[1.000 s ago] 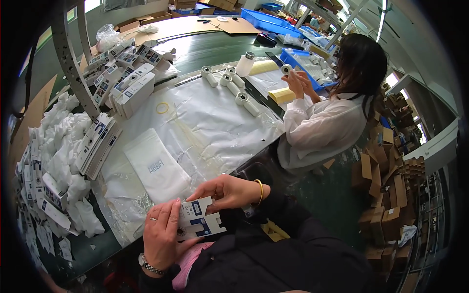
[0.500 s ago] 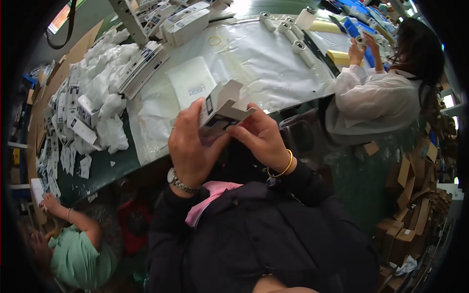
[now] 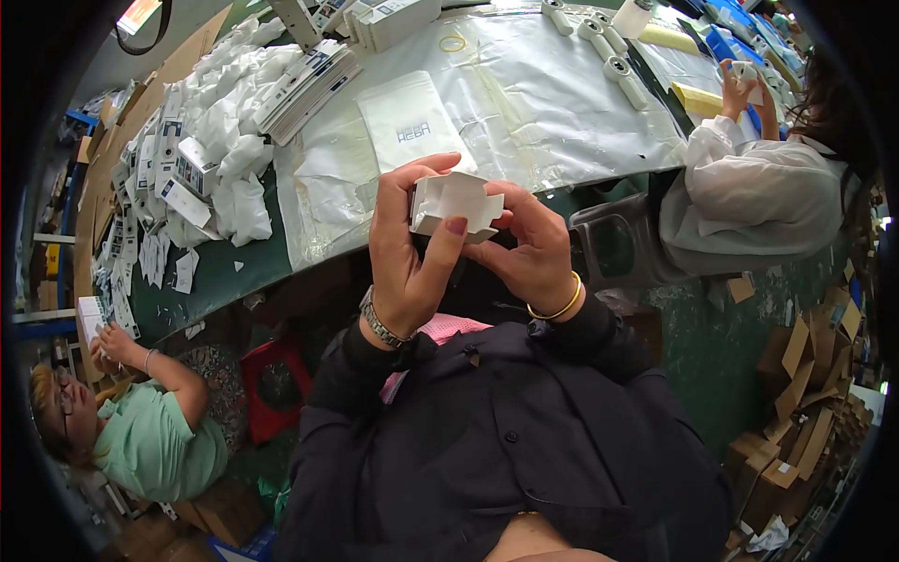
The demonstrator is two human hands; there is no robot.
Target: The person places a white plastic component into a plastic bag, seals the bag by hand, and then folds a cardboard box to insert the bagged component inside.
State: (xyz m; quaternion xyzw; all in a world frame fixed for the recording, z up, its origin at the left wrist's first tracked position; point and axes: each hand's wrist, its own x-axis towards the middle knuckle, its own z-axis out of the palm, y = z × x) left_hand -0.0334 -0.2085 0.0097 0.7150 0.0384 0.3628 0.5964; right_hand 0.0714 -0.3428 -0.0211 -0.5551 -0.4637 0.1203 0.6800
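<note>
Between my two hands is a small white cardboard box, its end flaps standing up and its pale inside facing me. My left hand wraps round the left side, thumb across the near wall. On the other side my right hand pinches the box near a flap, some fingertips hidden behind it. Just beyond the box a flat white pouch with dark print lies on the plastic-covered table.
Left on the table are a stack of flat cartons, a heap of white pouches and small boxes. Several white cylinders lie at the far right. A co-worker in a white top sits right; another in green is at left.
The box has turned so its open end faces me more. My left thumb has come across its near side. The view has shifted, so the table sits farther right and higher.
</note>
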